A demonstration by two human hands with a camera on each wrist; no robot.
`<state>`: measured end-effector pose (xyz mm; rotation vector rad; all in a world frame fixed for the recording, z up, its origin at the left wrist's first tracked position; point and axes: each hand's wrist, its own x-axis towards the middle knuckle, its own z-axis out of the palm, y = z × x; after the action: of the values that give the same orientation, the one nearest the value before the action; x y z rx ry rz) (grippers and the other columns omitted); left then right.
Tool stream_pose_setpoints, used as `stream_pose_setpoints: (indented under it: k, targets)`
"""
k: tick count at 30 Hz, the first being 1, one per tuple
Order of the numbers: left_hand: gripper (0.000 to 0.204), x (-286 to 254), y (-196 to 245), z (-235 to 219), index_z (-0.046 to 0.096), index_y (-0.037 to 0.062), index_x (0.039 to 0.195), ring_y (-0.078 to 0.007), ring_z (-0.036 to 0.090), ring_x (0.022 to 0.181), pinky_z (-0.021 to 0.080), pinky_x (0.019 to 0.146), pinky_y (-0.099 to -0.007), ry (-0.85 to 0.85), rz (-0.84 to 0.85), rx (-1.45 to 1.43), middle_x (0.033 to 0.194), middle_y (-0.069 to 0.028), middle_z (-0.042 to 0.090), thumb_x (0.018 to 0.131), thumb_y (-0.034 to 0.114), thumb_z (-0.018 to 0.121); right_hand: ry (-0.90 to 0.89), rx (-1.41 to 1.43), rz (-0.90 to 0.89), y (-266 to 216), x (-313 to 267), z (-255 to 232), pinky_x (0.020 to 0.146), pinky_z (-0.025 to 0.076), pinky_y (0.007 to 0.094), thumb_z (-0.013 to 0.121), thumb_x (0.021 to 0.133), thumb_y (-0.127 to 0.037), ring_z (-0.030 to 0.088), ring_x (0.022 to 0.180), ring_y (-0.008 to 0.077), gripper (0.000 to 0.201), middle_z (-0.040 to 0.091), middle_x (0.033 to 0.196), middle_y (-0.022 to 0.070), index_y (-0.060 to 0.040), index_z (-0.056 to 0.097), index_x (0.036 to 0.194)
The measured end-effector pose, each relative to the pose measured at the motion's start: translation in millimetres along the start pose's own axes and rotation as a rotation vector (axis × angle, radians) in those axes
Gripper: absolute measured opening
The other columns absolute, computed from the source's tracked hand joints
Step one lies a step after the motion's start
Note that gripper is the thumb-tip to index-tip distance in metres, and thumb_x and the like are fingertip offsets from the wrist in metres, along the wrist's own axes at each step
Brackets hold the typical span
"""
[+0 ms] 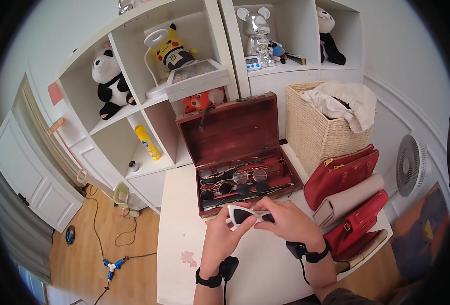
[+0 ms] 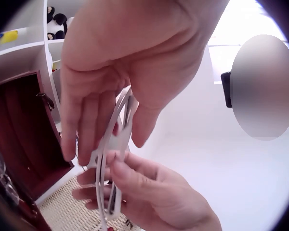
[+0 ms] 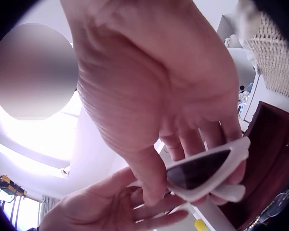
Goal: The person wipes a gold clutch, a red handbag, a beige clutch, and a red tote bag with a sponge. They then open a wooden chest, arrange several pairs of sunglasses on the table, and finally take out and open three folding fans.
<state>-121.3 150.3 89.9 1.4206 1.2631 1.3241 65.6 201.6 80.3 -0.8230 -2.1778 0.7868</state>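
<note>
Both hands hold a pair of white-framed sunglasses [image 1: 242, 215] with dark, pointed lenses, above the table's near side. My left hand [image 1: 222, 235] grips one end of them, thumb on the near face and fingers behind. The other end is pinched by my right hand [image 1: 292, 222], which partly covers that lens. In the left wrist view the slim white temples lie close along the frame. Just beyond the hands stands an open dark-red case [image 1: 230, 134], its lid raised. Inside it several pairs of glasses [image 1: 250, 176] lie in rows, some round with metal rims.
To the right on the white table [image 1: 184, 277] lean red handbags [image 1: 343, 175] and a beige bag [image 1: 349, 199]. A wicker basket [image 1: 311, 132] with white cloth stands behind them. White shelves [image 1: 149, 114] with plush toys rise at the back. A fan [image 1: 411, 165] is far right.
</note>
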Motion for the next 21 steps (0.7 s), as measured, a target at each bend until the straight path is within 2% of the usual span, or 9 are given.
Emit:
stream_pose_setpoints:
  k: [2,3,6,9,10,11,15,18,21]
  targets:
    - [0.047,-2.3,0.6,-4.2,0.052,0.0008,0.128,-0.0208,0.071,0.098,0.054,0.086,-0.0317,0.023,-0.020,0.272,0.108,-0.0166,0.072,0.090,0.018,0.073,-0.018,-0.108,0.076,12.2,-3.0,-9.1,0.078,0.051,0.0434,0.075,0.082,-0.018,0.066,0.091,0.0375,0.038,0.067,0.099,0.0186,-0.0008,0.054,0.109]
    - [0.047,-1.1,3.0,-5.9,0.052,0.0008,0.128,-0.0208,0.071,0.098,0.054,0.086,-0.0317,0.017,-0.022,0.269,0.108,-0.0166,0.072,0.090,0.018,0.073,-0.037,-0.219,0.143,19.1,-2.8,-15.3,0.077,0.051,0.0438,0.076,0.081,-0.016,0.066,0.090,0.0384,0.037,0.068,0.098,0.0189,-0.0005,0.054,0.107]
    - [0.057,-1.7,0.6,-13.5,0.051,0.0068,0.132,-0.0327,0.070,0.102,0.054,0.087,-0.0366,0.119,0.029,0.510,0.112,-0.0220,0.070,0.088,0.036,0.073,-0.037,-0.308,0.238,50.8,-7.2,-16.3,0.080,0.050,0.0439,0.079,0.075,-0.013,0.065,0.094,0.0385,0.039,0.067,0.097,0.0189,-0.0011,0.056,0.104]
    - [0.054,-1.7,3.0,-20.0,0.053,0.0053,0.130,-0.0314,0.072,0.098,0.055,0.085,-0.0361,0.074,-0.018,0.470,0.107,-0.0207,0.071,0.089,0.034,0.072,-0.133,-0.464,0.367,62.0,-13.3,-6.1,0.083,0.049,0.0438,0.081,0.072,-0.011,0.064,0.098,0.0361,0.036,0.068,0.095,0.0173,-0.0032,0.062,0.101]
    - [0.051,-1.8,0.1,-20.7,0.052,0.0023,0.127,-0.0351,0.072,0.089,0.057,0.076,-0.0357,0.079,0.025,0.442,0.102,-0.0232,0.071,0.089,0.030,0.072,-0.245,-0.539,0.436,63.8,-16.0,-1.3,0.085,0.048,0.0432,0.081,0.072,-0.010,0.064,0.098,0.0348,0.034,0.068,0.095,0.0161,-0.0043,0.063,0.100]
    - [0.051,-1.6,0.7,-21.1,0.052,0.0023,0.127,-0.0351,0.072,0.089,0.057,0.076,-0.0357,0.073,0.031,0.439,0.102,-0.0232,0.071,0.089,0.030,0.072,-0.357,-0.615,0.503,68.2,-18.2,4.0,0.087,0.048,0.0426,0.081,0.071,-0.010,0.063,0.099,0.0335,0.032,0.069,0.094,0.0148,-0.0055,0.065,0.099]
    - [0.052,-4.9,1.0,-21.7,0.050,0.0018,0.129,-0.0323,0.073,0.090,0.057,0.078,-0.0350,0.026,0.037,0.439,0.101,-0.0219,0.072,0.090,0.029,0.072,-0.377,-0.698,0.566,87.9,-20.6,29.2,0.093,0.041,0.0512,0.082,0.068,-0.009,0.064,0.101,0.0316,0.032,0.070,0.093,0.0120,-0.0080,0.068,0.097]
    - [0.054,-6.9,3.5,-21.0,0.049,0.0018,0.130,-0.0313,0.073,0.090,0.057,0.078,-0.0344,-0.005,0.062,0.435,0.102,-0.0210,0.072,0.090,0.029,0.072,-0.287,-0.749,0.541,99.0,-26.2,40.2,0.093,0.044,0.0549,0.077,0.069,-0.002,0.068,0.095,0.0337,0.022,0.071,0.095,0.0160,-0.0058,0.072,0.090]
    - [0.055,-6.5,4.2,-21.5,0.049,0.0017,0.131,-0.0307,0.073,0.089,0.058,0.077,-0.0342,-0.009,0.083,0.442,0.102,-0.0201,0.072,0.090,0.029,0.072,-0.301,-0.790,0.591,109.5,-30.4,48.7,0.093,0.041,0.0528,0.082,0.066,-0.005,0.066,0.099,0.0314,0.029,0.071,0.092,0.0125,-0.0078,0.070,0.091]
